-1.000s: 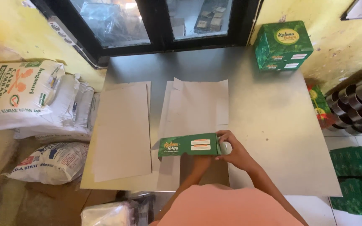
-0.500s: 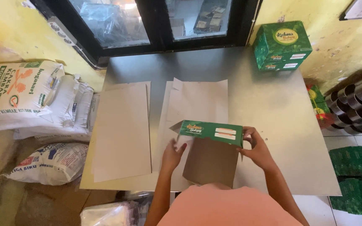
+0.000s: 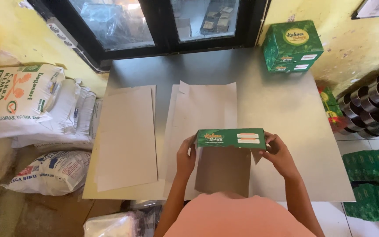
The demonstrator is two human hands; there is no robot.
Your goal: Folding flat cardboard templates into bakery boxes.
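Fingers, left hand: curled against the left end of the green carton blank, clamped on its end flap.
Fingers, right hand: wrapped on the right end of the same blank, thumb on the near side, clamped.
Carton blank position: held just above the near middle of the grey table, green printed wall folded upright, unprinted brown panel sloping down toward the person.
Progress, judged: one wall is raised; the end flaps look only partly turned, and the brown panel is not yet closed into a box. Most of the forming remains.
Finished stock: stacked green boxes at the far right corner of the table, well apart from the hands.
Flat stock: two piles of pale sheets, one under the hands, one to the left.
Edges: near table edge lies just below the brown panel; left pile overhangs it slightly.
Open room: bare table to the right and beyond the sheets.
Surroundings: flour sacks on the left, tape rolls on the right.
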